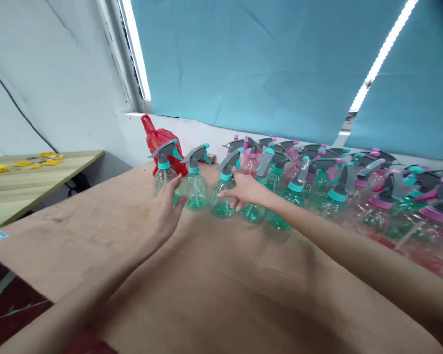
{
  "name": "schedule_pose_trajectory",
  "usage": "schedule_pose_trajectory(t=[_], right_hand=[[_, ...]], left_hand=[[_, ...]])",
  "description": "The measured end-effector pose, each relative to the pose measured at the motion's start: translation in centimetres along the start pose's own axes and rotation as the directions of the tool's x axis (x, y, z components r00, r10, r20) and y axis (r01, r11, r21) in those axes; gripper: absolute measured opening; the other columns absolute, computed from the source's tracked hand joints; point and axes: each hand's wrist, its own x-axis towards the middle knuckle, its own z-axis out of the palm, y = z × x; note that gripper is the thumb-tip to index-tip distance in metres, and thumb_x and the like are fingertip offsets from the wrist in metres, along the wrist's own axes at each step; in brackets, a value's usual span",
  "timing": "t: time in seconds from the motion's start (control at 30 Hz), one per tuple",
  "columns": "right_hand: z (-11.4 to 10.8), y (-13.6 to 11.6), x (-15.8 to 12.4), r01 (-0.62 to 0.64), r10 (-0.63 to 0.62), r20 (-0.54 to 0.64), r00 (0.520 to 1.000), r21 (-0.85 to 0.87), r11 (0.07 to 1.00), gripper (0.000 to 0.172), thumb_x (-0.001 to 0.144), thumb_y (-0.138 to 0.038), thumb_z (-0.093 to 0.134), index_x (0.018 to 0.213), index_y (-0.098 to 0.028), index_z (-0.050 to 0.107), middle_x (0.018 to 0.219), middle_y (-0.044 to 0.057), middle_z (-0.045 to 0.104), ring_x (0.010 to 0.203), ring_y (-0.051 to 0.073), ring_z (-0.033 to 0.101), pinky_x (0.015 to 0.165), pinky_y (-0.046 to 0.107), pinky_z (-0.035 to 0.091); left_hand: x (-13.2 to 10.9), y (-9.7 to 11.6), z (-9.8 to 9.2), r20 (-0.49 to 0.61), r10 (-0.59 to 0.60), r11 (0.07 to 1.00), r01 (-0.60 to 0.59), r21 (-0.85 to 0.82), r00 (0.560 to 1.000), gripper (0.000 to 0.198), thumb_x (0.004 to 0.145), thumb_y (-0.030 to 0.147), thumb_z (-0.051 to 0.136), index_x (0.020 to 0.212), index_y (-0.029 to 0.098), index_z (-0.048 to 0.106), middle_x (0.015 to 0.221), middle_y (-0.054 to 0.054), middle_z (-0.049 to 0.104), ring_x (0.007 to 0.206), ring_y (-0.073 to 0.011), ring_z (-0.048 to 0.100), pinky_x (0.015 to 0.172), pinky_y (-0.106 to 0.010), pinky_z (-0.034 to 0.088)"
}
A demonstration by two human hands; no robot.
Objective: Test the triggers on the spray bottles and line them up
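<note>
Clear green spray bottles with grey trigger heads and teal collars stand in a row on the wooden table (77, 246). My left hand (168, 209) is by the leftmost bottle (164, 174), fingers apart, overlapping its lower front; contact is unclear. The second bottle (194, 189) stands upright between my hands. My right hand (243, 189) is at the right side of the third bottle (221, 199), thumb and fingers spread around its edge. Another green bottle (253, 212) stands just behind and right of that hand.
Many pink and green spray bottles (376, 211) crowd the table's right side. A red plastic bag (164, 137) lies behind the leftmost bottle. Blue sheeting (243, 64) covers the window. Yellow pieces (22, 163) lie on a separate table (70, 164) at left.
</note>
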Motion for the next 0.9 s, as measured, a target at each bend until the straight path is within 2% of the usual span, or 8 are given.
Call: schedule_pose_trajectory(t=[0.07, 0.2, 0.33, 0.43, 0.5, 0.6, 0.7, 0.9], right_hand=[[0.0, 0.0, -0.8, 0.026, -0.026, 0.019, 0.999, 0.007, 1.0, 0.092, 0.081, -0.031, 0.076, 0.151, -0.008, 0.021, 0.078, 0.01, 0.071, 0.05, 0.02, 0.066, 0.041, 0.03, 0.056], [0.2, 0.4, -4.0, 0.105, -0.106, 0.052, 0.993, 0.009, 0.994, 0.088, 0.079, -0.036, 0.078, 0.149, -0.015, 0.029, 0.106, 0.017, 0.069, 0.056, 0.019, 0.068, 0.04, 0.029, 0.054], [0.2, 1.1, -8.4, 0.175, -0.168, 0.113, 0.979, -0.05, 0.983, 0.076, 0.082, -0.042, 0.071, 0.145, -0.02, 0.036, 0.121, 0.018, 0.063, 0.058, 0.018, 0.066, 0.038, 0.029, 0.05], [-0.2, 1.9, -11.5, 0.325, -0.312, 0.103, 0.945, -0.158, 0.933, 0.047, 0.088, -0.038, 0.064, 0.13, -0.021, 0.052, 0.123, 0.013, 0.062, 0.09, 0.025, 0.067, 0.076, 0.042, 0.056], [-0.5, 2.6, -13.3, 0.399, -0.389, 0.088, 0.917, -0.163, 0.902, 0.047, 0.087, -0.037, 0.067, 0.129, -0.023, 0.052, 0.122, 0.01, 0.062, 0.106, 0.028, 0.061, 0.087, 0.044, 0.052], [-1.1, 3.8, -15.7, 0.411, -0.401, 0.093, 0.911, -0.145, 0.9, 0.052, 0.086, -0.041, 0.068, 0.133, -0.026, 0.051, 0.114, 0.007, 0.064, 0.098, 0.027, 0.062, 0.081, 0.041, 0.053], [-1.9, 5.1, -17.9, 0.402, -0.396, 0.071, 0.915, -0.127, 0.907, 0.043, 0.084, -0.041, 0.071, 0.124, -0.031, 0.059, 0.103, 0.004, 0.065, 0.087, 0.025, 0.064, 0.076, 0.039, 0.053], [-4.5, 7.6, -22.1, 0.221, -0.222, 0.014, 0.975, -0.194, 0.956, 0.035, 0.079, -0.043, 0.075, 0.105, -0.024, 0.061, 0.089, 0.002, 0.063, 0.073, 0.021, 0.061, 0.066, 0.035, 0.05]], left_hand=[[-1.6, 0.8, -0.3, 0.009, -0.013, 0.999, 0.013, -0.048, 1.0, 0.049, 0.095, 0.035, 0.043, 0.14, 0.016, 0.041, 0.138, -0.016, 0.053, 0.132, -0.026, 0.05, 0.107, -0.045, 0.045], [-4.0, 4.0, -0.8, 0.074, -0.028, 0.991, 0.037, -0.129, 0.997, 0.045, 0.093, 0.044, 0.048, 0.127, 0.015, 0.051, 0.129, -0.014, 0.06, 0.12, -0.0264, 0.06, 0.097, -0.045, 0.053], [-5.1, 7.8, -0.7, 0.191, -0.018, 0.969, 0.064, -0.24, 0.981, 0.06, 0.084, 0.05, 0.063, 0.131, 0.017, 0.048, 0.133, -0.015, 0.06, 0.125, -0.0294, 0.056, 0.1, -0.048, 0.052], [-5.1, 10.7, -0.5, 0.322, -0.014, 0.93, 0.131, -0.343, 0.947, 0.07, 0.08, 0.049, 0.068, 0.139, 0.021, 0.041, 0.144, -0.015, 0.05, 0.124, -0.0319, 0.057, 0.101, -0.053, 0.049], [-4.8, 12.8, -0.2, 0.331, 0.063, 0.908, 0.083, -0.41, 0.942, 0.067, 0.079, 0.045, 0.069, 0.137, 0.022, 0.044, 0.141, -0.014, 0.054, 0.122, -0.0323, 0.058, 0.103, -0.054, 0.048], [-4.5, 16.0, 0.6, 0.358, 0.131, 0.883, 0.056, -0.466, 0.925, 0.06, 0.079, 0.038, 0.069, 0.133, 0.022, 0.047, 0.131, -0.011, 0.062, 0.111, -0.0301, 0.065, 0.092, -0.047, 0.056], [-4.8, 18.6, 2.0, 0.407, 0.167, 0.851, 0.077, -0.519, 0.898, 0.05, 0.082, 0.037, 0.068, 0.126, 0.022, 0.05, 0.129, -0.01, 0.063, 0.104, -0.0261, 0.068, 0.084, -0.039, 0.06], [-6.6, 22.6, 5.6, 0.445, 0.207, 0.817, 0.096, -0.568, 0.871, 0.04, 0.089, 0.031, 0.059, 0.128, 0.025, 0.05, 0.115, -0.005, 0.067, 0.105, -0.0248, 0.067, 0.089, -0.041, 0.058]])
